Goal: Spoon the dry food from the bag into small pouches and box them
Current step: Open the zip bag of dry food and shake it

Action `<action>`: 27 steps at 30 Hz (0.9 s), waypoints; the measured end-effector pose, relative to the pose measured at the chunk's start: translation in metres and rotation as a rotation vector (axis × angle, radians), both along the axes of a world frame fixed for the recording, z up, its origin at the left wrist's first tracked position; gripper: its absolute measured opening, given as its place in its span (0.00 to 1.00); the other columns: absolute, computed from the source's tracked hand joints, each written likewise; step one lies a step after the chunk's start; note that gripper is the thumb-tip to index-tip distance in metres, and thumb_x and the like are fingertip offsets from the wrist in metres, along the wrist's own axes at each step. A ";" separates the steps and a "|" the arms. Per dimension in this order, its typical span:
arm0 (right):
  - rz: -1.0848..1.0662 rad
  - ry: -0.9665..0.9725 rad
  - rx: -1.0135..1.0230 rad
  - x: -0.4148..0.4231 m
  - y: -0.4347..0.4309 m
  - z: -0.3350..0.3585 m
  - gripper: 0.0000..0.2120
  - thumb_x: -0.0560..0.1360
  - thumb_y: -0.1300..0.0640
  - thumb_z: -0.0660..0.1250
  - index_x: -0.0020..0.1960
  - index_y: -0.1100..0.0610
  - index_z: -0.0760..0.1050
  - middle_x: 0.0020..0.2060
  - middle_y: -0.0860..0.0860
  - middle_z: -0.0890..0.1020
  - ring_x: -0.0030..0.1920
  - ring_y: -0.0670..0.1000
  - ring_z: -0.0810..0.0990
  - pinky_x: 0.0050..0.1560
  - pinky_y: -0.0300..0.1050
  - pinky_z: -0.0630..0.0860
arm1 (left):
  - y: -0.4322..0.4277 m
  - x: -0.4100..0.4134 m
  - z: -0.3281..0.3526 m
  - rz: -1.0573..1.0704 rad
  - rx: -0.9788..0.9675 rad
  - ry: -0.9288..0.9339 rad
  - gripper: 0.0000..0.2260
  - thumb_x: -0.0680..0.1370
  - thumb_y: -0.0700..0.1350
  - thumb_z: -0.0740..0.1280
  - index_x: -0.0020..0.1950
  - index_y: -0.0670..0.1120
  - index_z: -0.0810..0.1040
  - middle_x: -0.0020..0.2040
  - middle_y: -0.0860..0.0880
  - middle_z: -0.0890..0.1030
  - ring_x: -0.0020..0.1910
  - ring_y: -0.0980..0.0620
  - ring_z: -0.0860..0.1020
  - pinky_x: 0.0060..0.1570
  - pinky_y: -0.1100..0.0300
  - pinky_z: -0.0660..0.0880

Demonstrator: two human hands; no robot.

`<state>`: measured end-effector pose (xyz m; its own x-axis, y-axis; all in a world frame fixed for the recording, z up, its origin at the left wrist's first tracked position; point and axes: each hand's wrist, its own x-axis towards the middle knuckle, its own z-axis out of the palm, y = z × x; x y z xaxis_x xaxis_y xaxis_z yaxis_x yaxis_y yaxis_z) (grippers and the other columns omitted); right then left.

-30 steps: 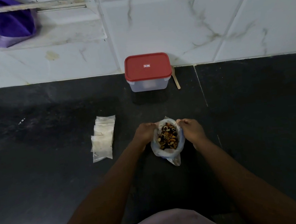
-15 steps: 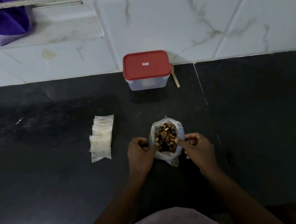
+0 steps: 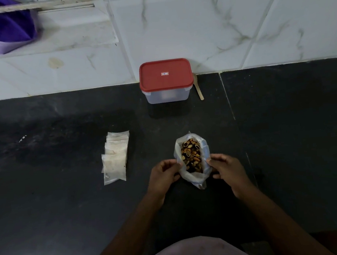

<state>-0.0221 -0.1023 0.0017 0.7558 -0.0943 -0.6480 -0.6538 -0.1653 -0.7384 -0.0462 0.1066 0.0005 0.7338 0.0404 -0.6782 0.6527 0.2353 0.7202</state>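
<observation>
A clear plastic bag (image 3: 197, 179) stands open on the dark counter, filled with brown and black dry food (image 3: 192, 158). My left hand (image 3: 164, 174) pinches the bag's left rim and my right hand (image 3: 226, 168) pinches its right rim, holding the mouth apart. A stack of several small clear pouches (image 3: 116, 157) lies flat to the left of the bag. At the back, against the wall, a clear box with a red lid (image 3: 166, 80) stands closed. A wooden spoon (image 3: 198, 89) lies just right of the box, partly hidden behind it.
The black counter (image 3: 288, 136) meets a white marble-tiled wall (image 3: 215, 20) at the back. A purple bag (image 3: 2, 32) hangs at the upper left on the wall ledge. My pale clothing (image 3: 196, 254) shows at the counter's near edge.
Both hands slid from the far rim of the bag toward me along its sides. The bag's mouth now looks longer and narrower.
</observation>
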 end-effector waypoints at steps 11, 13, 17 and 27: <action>-0.163 -0.030 0.323 0.001 0.026 0.008 0.18 0.83 0.41 0.60 0.66 0.48 0.77 0.61 0.49 0.82 0.62 0.48 0.80 0.64 0.53 0.77 | -0.022 0.002 0.009 0.039 -0.163 -0.093 0.20 0.86 0.59 0.50 0.63 0.53 0.78 0.59 0.52 0.86 0.60 0.57 0.83 0.55 0.62 0.78; -0.162 -0.036 0.358 0.000 0.024 0.011 0.19 0.83 0.39 0.55 0.62 0.47 0.78 0.57 0.47 0.84 0.60 0.46 0.82 0.58 0.47 0.78 | -0.024 0.004 0.010 0.044 -0.187 -0.091 0.24 0.85 0.62 0.49 0.66 0.52 0.77 0.61 0.51 0.85 0.64 0.54 0.81 0.63 0.57 0.76; -0.187 -0.047 0.358 0.003 0.015 0.016 0.36 0.76 0.30 0.55 0.74 0.52 0.72 0.68 0.51 0.80 0.68 0.50 0.78 0.71 0.55 0.73 | -0.033 0.009 0.010 0.055 -0.231 -0.091 0.29 0.81 0.67 0.49 0.69 0.50 0.76 0.65 0.48 0.83 0.67 0.51 0.79 0.67 0.53 0.74; -0.255 -0.079 0.368 0.019 -0.019 0.013 0.35 0.78 0.30 0.54 0.73 0.54 0.73 0.69 0.53 0.78 0.68 0.50 0.77 0.73 0.56 0.71 | -0.072 0.028 0.007 0.079 -0.255 -0.128 0.35 0.82 0.68 0.46 0.76 0.46 0.72 0.68 0.46 0.81 0.69 0.50 0.78 0.73 0.50 0.70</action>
